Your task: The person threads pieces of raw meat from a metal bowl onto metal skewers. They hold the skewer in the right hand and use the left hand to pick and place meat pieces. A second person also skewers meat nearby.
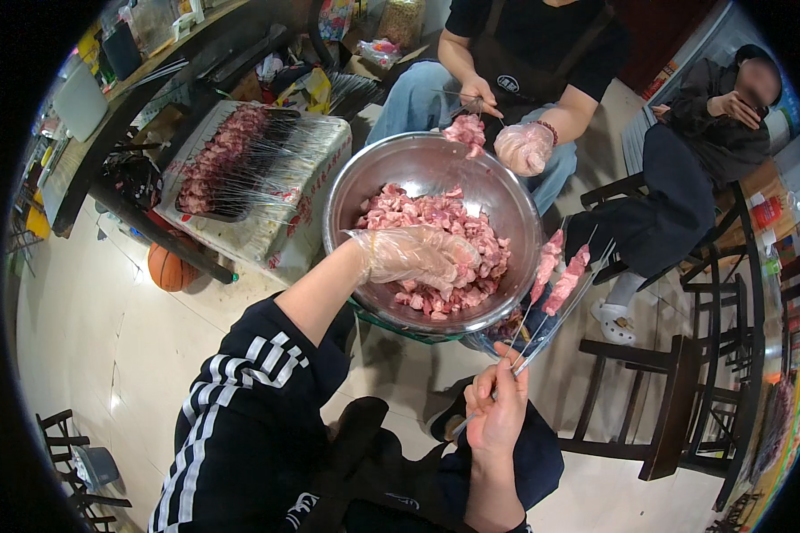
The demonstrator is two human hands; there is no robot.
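Note:
A large stainless steel bowl [510, 193] stands before me, with a heap of small raw meat chunks [417, 208] in it. My left hand [413, 256], in a clear plastic glove, reaches over the near-left rim with its fingers down among the meat. Whether it grips a piece is hard to tell. Bare and to the right of the bowl's near side, my right hand [497, 406] holds a bundle of thin metal skewers [540, 350]. Two of them carry threaded meat, one meat skewer [545, 268] just left of the other meat skewer [567, 281].
Across the bowl, a co-worker's gloved hand [525, 148] and bare hand [478, 93] work with skewered meat [465, 133]. At left, a tray of meat skewers [223, 156] lies on a wrapped box [260, 243]. A wooden chair [667, 406] and a seated person [680, 160] are at right.

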